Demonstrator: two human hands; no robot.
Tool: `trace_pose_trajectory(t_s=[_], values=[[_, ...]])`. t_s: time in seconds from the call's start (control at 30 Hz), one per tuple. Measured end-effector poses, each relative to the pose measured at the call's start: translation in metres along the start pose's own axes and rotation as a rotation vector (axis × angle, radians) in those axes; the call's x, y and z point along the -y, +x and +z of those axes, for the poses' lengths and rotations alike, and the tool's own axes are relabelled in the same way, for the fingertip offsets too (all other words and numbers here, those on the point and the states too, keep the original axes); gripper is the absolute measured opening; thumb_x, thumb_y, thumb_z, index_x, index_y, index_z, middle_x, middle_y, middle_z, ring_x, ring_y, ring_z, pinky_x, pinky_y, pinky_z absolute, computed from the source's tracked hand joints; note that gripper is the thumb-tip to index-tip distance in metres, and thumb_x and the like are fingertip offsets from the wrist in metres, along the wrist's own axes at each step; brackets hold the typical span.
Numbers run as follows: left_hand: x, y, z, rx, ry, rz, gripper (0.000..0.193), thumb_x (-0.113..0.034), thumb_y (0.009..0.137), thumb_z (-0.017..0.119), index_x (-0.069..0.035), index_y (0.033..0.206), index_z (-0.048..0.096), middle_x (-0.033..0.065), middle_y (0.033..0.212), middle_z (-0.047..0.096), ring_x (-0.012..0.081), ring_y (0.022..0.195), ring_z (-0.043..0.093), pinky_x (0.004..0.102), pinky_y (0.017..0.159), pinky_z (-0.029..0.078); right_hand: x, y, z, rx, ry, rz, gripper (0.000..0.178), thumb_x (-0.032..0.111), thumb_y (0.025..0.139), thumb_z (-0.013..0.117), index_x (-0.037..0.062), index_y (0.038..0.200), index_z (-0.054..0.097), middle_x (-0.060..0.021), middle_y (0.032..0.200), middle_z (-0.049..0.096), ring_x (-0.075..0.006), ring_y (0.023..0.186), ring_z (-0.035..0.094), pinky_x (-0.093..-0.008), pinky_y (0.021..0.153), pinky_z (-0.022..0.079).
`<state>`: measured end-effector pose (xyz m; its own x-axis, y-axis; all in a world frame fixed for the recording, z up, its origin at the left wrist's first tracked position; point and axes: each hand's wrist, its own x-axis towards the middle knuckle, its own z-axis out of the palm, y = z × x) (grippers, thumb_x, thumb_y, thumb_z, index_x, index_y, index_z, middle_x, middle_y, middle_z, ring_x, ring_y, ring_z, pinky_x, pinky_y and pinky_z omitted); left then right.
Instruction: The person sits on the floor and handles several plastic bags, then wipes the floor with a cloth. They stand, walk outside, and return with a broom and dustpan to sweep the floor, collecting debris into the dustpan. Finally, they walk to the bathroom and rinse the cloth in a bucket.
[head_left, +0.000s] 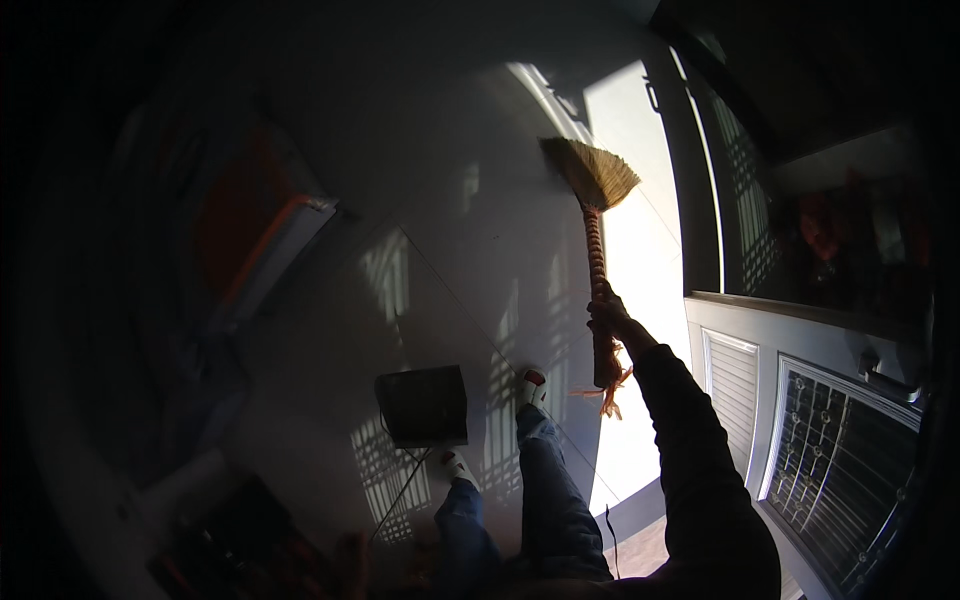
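Observation:
My right hand (pixel 612 315) is closed round the handle of a short straw broom (pixel 598 180). Its handle is wrapped in reddish cord, with loose frayed strands at the near end. The fan of bristles points away from me over the pale floor, at the edge of a bright sunlit patch. A dark dustpan (pixel 425 405) is low in front of my feet, and its thin long handle runs back toward the lower edge. There my left hand (pixel 352 560) shows dimly at the handle's end, closed on it; deep shadow hides its fingers in part.
My feet in light shoes (pixel 533 385) stand right by the dustpan. On the right is an open door (pixel 735 370) with a patterned glass panel and a handle. An orange and white box-like thing (pixel 255 225) stands in shadow on the left. Dark items (pixel 240 540) lie at lower left.

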<state>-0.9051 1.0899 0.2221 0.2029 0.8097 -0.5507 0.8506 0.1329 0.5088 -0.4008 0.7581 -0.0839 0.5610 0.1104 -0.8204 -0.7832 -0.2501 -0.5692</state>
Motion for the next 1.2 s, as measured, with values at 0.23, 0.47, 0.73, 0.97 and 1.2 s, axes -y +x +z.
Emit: trace_pose_trajectory(t_s=[0.23,0.47,0.73,0.97,1.2], values=[[0.121,0.053,-0.073,0.116,0.653,0.651,0.031,-0.029,0.087,0.05,-0.004,0.069,0.053,0.0076,0.058,0.05,0.024,0.06,0.053,0.037,0.062,0.044,-0.1,-0.086,0.118,0.239,-0.941,-0.243,0.055,0.014,0.072,0.058,0.0039,0.122,0.036,-0.0229,0.096,0.057,-0.0348,0.091,0.058,-0.0439,0.072,0.048],[0.178,0.078,-0.114,0.207,0.144,0.39,0.028,-0.022,0.082,0.06,-0.003,0.064,0.051,0.0033,0.049,0.046,0.0125,0.042,0.044,0.0316,0.045,0.038,-0.181,-0.243,0.179,0.399,-0.812,-0.067,0.043,0.033,0.079,0.056,0.0094,0.113,0.045,-0.0154,0.093,0.058,-0.0303,0.086,0.056,-0.0437,0.067,0.046],[0.213,0.087,-0.171,0.266,0.312,0.367,0.029,-0.03,0.081,0.06,-0.003,0.071,0.057,0.0099,0.063,0.055,0.0218,0.058,0.053,0.0388,0.057,0.043,-0.27,-0.385,0.16,0.206,-0.719,0.206,0.044,0.049,0.084,0.044,0.0122,0.107,0.052,-0.0098,0.084,0.055,-0.0257,0.072,0.053,-0.0445,0.057,0.044],[0.236,0.113,-0.188,0.3,0.381,0.356,0.034,-0.036,0.083,0.057,-0.004,0.073,0.058,0.0095,0.065,0.056,0.0249,0.059,0.055,0.0402,0.057,0.043,-0.277,-0.468,0.115,0.088,-0.489,0.383,0.043,0.039,0.085,0.05,0.0121,0.118,0.047,-0.009,0.086,0.052,-0.0178,0.072,0.053,-0.0369,0.052,0.046],[0.235,0.125,-0.189,0.219,0.582,0.502,0.032,-0.031,0.081,0.059,-0.002,0.07,0.057,0.0116,0.064,0.056,0.0272,0.059,0.056,0.0415,0.056,0.043,-0.248,-0.481,0.058,0.065,-0.321,0.071,0.072,-0.008,0.073,0.052,0.0177,0.136,0.03,-0.0094,0.079,0.054,-0.0147,0.043,0.05,-0.0258,0.035,0.044]])
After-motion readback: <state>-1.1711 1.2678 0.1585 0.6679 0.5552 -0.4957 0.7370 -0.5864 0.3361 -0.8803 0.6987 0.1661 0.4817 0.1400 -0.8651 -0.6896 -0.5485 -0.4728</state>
